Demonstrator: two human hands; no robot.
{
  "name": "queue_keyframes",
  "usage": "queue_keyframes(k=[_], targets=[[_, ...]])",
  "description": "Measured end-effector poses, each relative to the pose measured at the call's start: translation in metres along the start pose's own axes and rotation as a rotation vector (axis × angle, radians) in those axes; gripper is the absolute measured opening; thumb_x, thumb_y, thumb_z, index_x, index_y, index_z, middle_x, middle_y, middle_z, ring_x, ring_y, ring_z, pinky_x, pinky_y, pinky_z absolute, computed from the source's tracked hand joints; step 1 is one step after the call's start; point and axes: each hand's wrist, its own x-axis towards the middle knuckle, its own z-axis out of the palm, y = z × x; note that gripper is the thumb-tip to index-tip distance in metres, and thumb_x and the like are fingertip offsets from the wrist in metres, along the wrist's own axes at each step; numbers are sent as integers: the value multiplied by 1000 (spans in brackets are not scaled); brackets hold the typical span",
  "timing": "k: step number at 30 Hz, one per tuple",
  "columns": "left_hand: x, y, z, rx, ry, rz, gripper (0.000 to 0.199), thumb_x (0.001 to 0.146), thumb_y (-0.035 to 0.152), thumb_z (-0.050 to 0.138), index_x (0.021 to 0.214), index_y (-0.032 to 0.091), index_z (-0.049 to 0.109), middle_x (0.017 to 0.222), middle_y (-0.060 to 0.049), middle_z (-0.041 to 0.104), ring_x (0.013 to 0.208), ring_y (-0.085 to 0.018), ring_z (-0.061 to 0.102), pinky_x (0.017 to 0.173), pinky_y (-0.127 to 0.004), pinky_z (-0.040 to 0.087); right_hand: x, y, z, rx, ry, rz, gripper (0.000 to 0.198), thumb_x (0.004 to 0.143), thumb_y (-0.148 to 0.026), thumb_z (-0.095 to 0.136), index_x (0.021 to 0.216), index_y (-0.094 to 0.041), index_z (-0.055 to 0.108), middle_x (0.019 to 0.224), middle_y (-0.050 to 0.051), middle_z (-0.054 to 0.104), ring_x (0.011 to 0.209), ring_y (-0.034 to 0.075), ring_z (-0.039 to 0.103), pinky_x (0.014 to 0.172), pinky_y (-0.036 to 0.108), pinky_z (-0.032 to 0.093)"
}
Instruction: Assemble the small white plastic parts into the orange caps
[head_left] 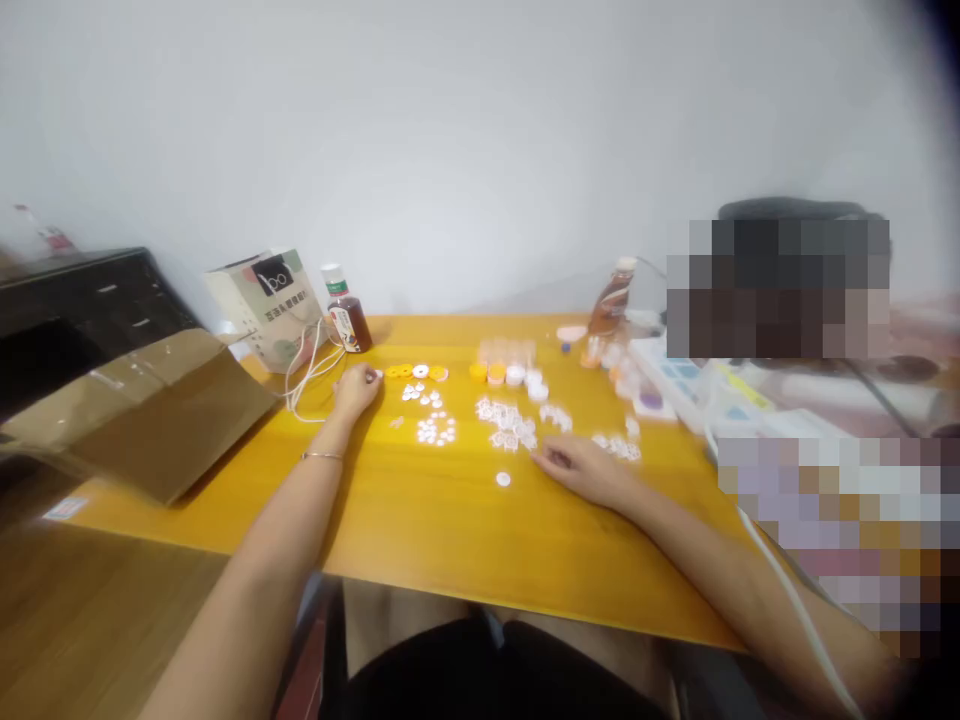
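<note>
My left hand (355, 392) is closed near the left end of a row of yellow and white round discs (406, 371); a small pale bit shows at its fingertips, too blurred to name. Below that row lie small white round pieces (435, 430). My right hand (589, 468) rests low over the table, fingers curled together at the edge of a heap of white openwork plastic pieces (506, 420). What it pinches, if anything, is hidden. One white disc (503, 480) lies alone, left of my right hand. Yellow and white round caps (496, 374) stand behind the heap.
A brown sauce bottle (349, 318), a printed paper bag (266, 305), a white cable (304, 385) and a cardboard box (161, 410) are on the left. At right stand a tilted drink bottle (613, 300) and white trays (664, 375). Another person, blurred out, sits beyond them.
</note>
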Motion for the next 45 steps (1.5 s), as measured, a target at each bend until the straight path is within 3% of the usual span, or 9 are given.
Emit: queue_keyframes(k=[4,6,9,11,16,27,32,40,45], targets=[[-14,26,-6,-90,74,105,25,78,36,49,94,17,55,102,-7,61,100,-21,53,85,-33,39,-1,0,-1,10,-3,-11,32,86,-35,39,59,-19,35,54,-2,43,52,11,40,50,24,25],[-33,51,-8,-303,42,330,29,77,37,53,96,16,54,98,-7,61,93,-18,55,83,-30,41,-1,0,-1,13,-6,-17,32,86,-36,39,59,-19,35,55,-2,44,52,11,40,50,24,25],[-75,91,-15,-541,-260,684,36,76,36,56,107,18,51,102,-6,60,88,-16,56,79,-28,43,0,1,0,17,-2,-18,32,86,-36,39,59,-19,35,55,-3,43,52,11,40,50,23,25],[-102,111,-19,-602,-479,841,43,77,36,57,115,20,47,109,-7,58,94,-16,55,80,-29,43,0,2,1,20,1,-20,32,86,-37,39,59,-19,35,55,-3,43,52,11,40,50,23,25],[-132,125,-21,-557,-723,1058,44,78,37,57,118,21,47,111,-7,58,99,-18,53,89,-32,40,1,5,4,22,0,-24,32,86,-37,39,60,-19,37,54,-3,43,51,11,39,49,24,24],[-120,119,-16,-301,-688,1095,36,79,40,56,112,24,54,101,-5,62,97,-20,54,86,-35,34,1,3,2,21,0,-26,32,85,-38,39,60,-19,38,55,-2,45,52,11,39,49,24,25],[-121,119,-12,-329,-673,1084,32,81,40,53,109,23,57,97,-5,63,94,-18,54,85,-33,34,1,3,2,34,3,-26,32,86,-38,39,60,-19,38,55,-2,45,52,11,40,49,23,25],[-110,115,-32,-367,-606,1010,34,79,41,55,109,24,55,110,-3,60,102,-18,50,91,-33,31,0,4,2,33,0,-29,33,86,-38,38,60,-19,37,55,-3,44,52,11,40,50,23,26],[-107,111,-26,-274,-649,1009,29,80,38,55,105,23,58,103,-4,62,99,-19,52,89,-35,31,0,2,1,35,8,-30,33,86,-39,38,59,-19,37,54,-2,44,52,11,40,49,23,25]])
